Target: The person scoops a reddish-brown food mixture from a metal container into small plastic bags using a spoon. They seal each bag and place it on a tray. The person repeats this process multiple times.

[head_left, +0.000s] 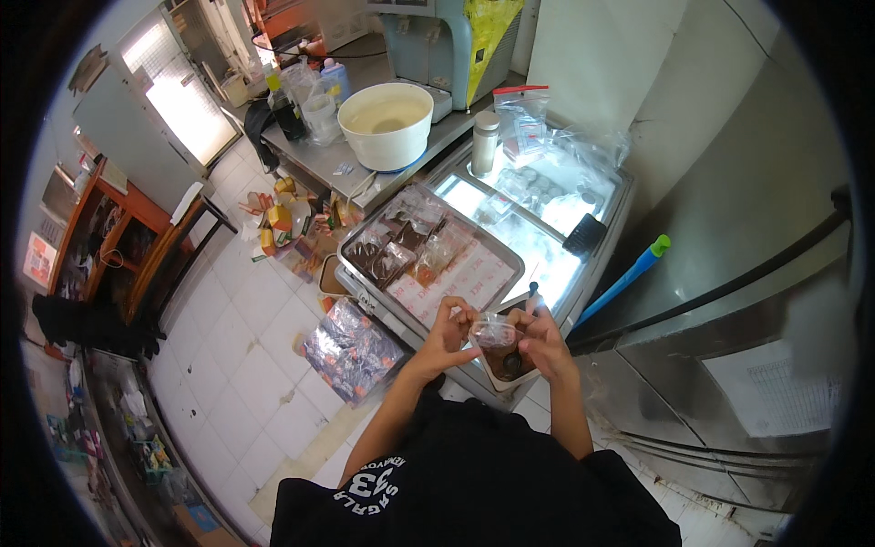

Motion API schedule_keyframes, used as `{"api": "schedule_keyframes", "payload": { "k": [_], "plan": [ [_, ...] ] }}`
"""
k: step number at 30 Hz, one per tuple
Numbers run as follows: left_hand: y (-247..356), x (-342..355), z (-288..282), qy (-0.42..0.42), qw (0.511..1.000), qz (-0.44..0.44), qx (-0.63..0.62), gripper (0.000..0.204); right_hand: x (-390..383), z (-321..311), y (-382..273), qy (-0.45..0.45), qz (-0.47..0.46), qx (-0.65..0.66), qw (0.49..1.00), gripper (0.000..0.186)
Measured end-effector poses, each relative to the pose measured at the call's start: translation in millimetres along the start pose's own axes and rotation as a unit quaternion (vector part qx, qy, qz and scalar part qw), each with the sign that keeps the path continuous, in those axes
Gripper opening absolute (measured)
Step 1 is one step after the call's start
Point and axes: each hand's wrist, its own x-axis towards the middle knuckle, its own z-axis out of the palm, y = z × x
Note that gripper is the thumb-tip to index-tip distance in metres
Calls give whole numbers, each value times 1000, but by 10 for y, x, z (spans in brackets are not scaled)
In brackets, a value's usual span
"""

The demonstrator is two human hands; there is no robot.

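Note:
My left hand (446,341) and my right hand (544,345) are raised close together at the near corner of the chest top. Between them they pinch a small clear plastic bag (495,330) with pinkish print on it. Right under the bag stands a pale rectangular tub (500,381) with brown contents and a dark round thing inside. Beyond my hands lies a grey tray (517,266) lined with printed paper. Several clear packets with dark brown filling (387,262) rest on its far left part.
A glowing glass-topped chest (538,239) holds a white bottle (485,143), plastic bags (521,118) and a black-headed tool (584,236). A large white tub (386,128) stands on a metal table. A patterned package (354,351) is at the left, a steel fridge (729,301) at the right.

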Motion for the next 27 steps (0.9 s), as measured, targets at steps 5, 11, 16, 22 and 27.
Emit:
{"api": "schedule_keyframes", "payload": {
  "k": [5,11,16,22,27],
  "plan": [
    [39,291,210,190,802,151,545,35,186,331,132,115,-93,-286,947,33],
    [49,509,201,135,735,315,585,12,455,521,248,305,-254,-414,819,28],
    [-98,527,312,129,831,224,493,8,447,363,143,355,-301,-538,703,18],
    [-223,693,299,90,813,189,544,16,323,279,116,379,-244,-540,710,14],
    [-330,755,359,62,844,35,531,26,317,221,76,397,-304,-568,653,14]
  ]
}}
